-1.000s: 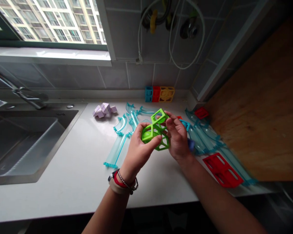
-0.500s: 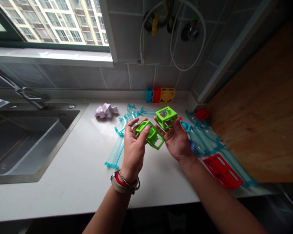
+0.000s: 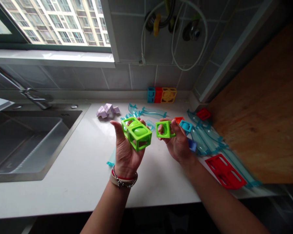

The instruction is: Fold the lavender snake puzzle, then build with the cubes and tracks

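On my left hand (image 3: 128,154), palm up with the thumb stretched out, rests a pair of joined green frame blocks (image 3: 139,131) with rounded shapes inside the frames. The fingers lie beneath it, partly hidden. My right hand (image 3: 178,143) grips a single green frame cube (image 3: 163,129) between thumb and fingers, its open square side facing me. A small gap separates the two green pieces above the counter. Just beyond my right hand lie a blue frame block (image 3: 186,126) and an orange-red one (image 3: 179,120); a dark blue piece (image 3: 192,145) shows beside the wrist.
Blue, red and yellow frame blocks (image 3: 169,95) stand against the wall. Clear teal track pieces (image 3: 153,112) lie behind my hands, with more tracks (image 3: 205,139) and a red panel (image 3: 226,171) at right. A lilac faceted piece (image 3: 107,110) sits near the sink (image 3: 42,175).
My left hand has turned palm up, its thumb lifting off the green blocks. The green cube in my right hand has rotated and lowered. The two pieces are slightly farther apart.
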The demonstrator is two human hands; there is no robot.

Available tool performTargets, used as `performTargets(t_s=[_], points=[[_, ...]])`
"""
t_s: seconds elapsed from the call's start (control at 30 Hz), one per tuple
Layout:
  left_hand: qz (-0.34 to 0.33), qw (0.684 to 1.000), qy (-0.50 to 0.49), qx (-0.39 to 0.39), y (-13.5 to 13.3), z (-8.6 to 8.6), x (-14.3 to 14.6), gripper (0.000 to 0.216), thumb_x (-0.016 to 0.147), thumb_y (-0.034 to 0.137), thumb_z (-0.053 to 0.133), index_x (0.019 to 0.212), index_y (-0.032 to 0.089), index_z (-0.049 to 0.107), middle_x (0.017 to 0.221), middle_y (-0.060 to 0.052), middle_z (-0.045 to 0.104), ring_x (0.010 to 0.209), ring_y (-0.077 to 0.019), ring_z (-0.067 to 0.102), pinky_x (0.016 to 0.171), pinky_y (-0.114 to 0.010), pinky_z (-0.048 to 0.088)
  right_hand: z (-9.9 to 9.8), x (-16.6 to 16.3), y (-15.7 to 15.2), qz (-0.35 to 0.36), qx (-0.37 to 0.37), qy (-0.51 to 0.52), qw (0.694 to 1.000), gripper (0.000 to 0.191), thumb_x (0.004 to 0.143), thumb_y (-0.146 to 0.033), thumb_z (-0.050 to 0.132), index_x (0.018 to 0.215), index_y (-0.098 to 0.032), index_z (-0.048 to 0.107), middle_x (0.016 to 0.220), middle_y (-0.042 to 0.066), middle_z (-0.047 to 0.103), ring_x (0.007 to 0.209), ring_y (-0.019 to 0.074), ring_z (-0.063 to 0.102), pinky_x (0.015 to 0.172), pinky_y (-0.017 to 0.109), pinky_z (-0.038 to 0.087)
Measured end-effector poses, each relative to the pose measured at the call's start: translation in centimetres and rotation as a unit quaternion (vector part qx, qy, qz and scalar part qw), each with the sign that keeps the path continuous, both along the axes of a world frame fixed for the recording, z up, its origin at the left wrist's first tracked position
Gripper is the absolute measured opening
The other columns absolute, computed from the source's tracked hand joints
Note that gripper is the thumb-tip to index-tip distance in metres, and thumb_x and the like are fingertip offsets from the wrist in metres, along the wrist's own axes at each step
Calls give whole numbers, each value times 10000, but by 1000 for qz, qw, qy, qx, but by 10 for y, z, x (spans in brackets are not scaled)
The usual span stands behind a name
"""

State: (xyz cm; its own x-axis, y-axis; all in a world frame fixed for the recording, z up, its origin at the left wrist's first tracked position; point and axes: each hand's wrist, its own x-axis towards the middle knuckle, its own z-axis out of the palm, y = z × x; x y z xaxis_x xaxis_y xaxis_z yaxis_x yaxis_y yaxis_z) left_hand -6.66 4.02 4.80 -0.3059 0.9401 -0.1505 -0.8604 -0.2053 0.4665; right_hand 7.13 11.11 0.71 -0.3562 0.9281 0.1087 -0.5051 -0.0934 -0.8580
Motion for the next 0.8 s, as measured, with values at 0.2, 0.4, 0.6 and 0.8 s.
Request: performTargets(t_s=[0.2, 0.4, 0.6, 0.8], points=[[26, 997, 73, 28, -10, 2, 6, 271, 867, 298, 722, 1129, 282, 653, 1208, -9, 730, 1270, -236, 644, 1074, -389, 524, 4, -1, -9, 75, 14, -15, 997, 351, 926, -566, 657, 946, -219, 708, 725, 9, 634, 602, 147, 568, 476, 245, 431], [15, 981, 189, 41, -13, 4, 20, 524, 820, 305, 811, 1272, 288, 546, 1411, -101, 666, 1366, -332, 582, 1066, -484, 530, -1, -1, -10, 66, 17, -53, 996, 411, 921, -628, 619, 882, -225, 691, 631, -26, 534, 436, 93, 408, 354, 205, 285], [-18, 984, 176, 25, -11, -1, 20, 548, 844, 542, 786, 1263, 287, 540, 1457, -115, 629, 1310, -343, 617, 904, -444, 618, -4, 3, -11, 115, 101, -37, 988, 559, 806, -730, 719, 1082, -246, 681, 814, -10, 635, 425, 81, 505, 321, 200, 406], [-9, 989, 145, -14, -7, -1, 11, 606, 849, 749, 641, 1219, 272, 588, 1387, -131, 657, 1172, -380, 690, 743, -446, 645, 0, 5, -9, 179, 79, -5, 981, 542, 839, -588, 777, 1261, -277, 642, 1131, 50, 660, 619, 137, 692, 471, 268, 610]])
